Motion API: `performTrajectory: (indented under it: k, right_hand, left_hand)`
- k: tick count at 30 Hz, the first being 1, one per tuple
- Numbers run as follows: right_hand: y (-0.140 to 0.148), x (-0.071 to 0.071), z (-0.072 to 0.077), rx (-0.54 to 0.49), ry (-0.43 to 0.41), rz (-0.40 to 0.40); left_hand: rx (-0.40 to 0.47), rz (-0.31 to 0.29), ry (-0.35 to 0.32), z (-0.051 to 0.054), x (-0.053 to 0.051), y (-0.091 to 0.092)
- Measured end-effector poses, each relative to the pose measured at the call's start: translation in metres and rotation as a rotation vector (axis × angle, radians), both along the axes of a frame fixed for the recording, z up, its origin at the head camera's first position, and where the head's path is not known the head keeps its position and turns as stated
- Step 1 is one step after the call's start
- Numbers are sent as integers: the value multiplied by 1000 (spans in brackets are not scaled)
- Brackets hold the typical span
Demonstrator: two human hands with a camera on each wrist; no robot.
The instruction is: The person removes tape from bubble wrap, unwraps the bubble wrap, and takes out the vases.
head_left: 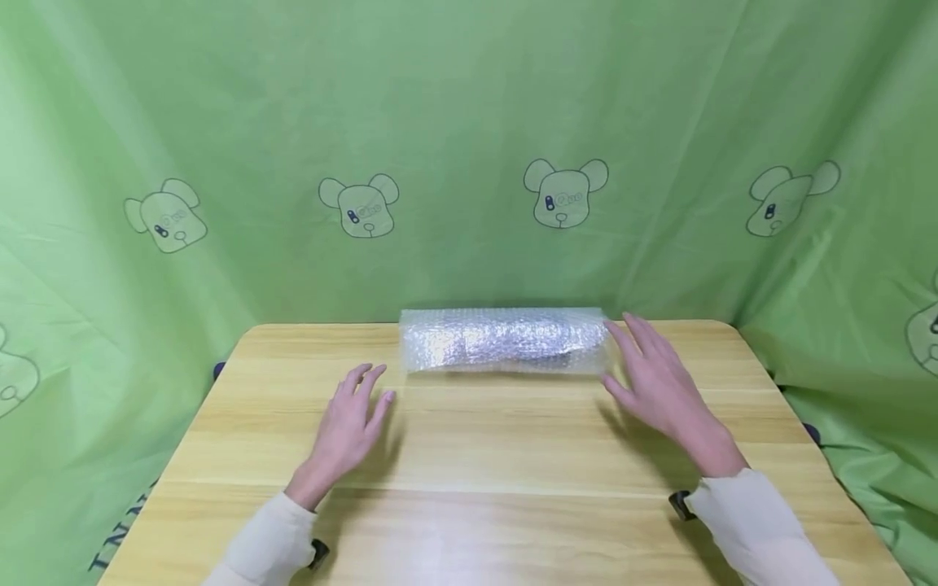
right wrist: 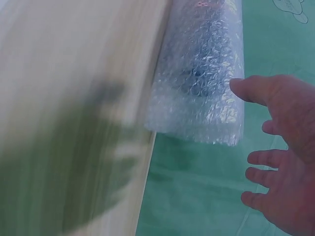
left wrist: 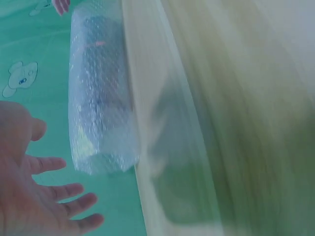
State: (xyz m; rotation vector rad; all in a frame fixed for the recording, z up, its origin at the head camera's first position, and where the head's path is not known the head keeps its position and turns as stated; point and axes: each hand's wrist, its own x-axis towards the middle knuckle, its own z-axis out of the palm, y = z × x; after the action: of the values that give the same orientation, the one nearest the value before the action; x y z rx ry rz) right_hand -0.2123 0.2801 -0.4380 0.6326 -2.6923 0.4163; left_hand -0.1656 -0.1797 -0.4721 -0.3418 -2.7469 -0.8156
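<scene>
Surroundings: find a green curtain (head_left: pixel 454 98) hung close behind the table (head_left: pixel 454 456) and down both sides, closing off the space beyond the far edge; note on it a row of outlined animal heads (head_left: pixel 562 207) and, low on the left, dark lettering (head_left: pixel 120 533). Record the table as light wood-grain with rounded far corners, and at its left and right edges a small dark blue item (head_left: pixel 218 371) and another dark blue item (head_left: pixel 811 433), both too little exposed to identify. Locate the bubble-wrapped packet (head_left: pixel 501 340) lying lengthwise along the far edge, near the curtain; observe a dark form inside the clear wrap and a small reddish mark (left wrist: pixel 100 44), too blurred to read. Left hand (head_left: pixel 346 431): hovers above the table near the packet's left end, apart from it, with fingers released, spread and slightly bent. Right hand (head_left: pixel 659 387): reaches in at the packet's right end, with fingers likewise released and fingertips right by the wrap; cannot confirm contact. Forearms: enter from the lower corners and angle inward, in a pale left sleeve (head_left: pixel 264 541) and pale right sleeve (head_left: pixel 758 521), with a black device (head_left: pixel 681 505) at each wrist.
</scene>
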Motion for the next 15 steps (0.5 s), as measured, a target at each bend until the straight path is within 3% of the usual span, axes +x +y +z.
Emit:
performTrajectory:
  k: [11,15]
  right_hand:
    - [-31,-26,11,-35,-43,101]
    - [-35,-34,9,-45,-66,133]
  left_hand:
    - [318,-114,-273,-4,1,20]
    - [382,-175,-356,-7,1,33]
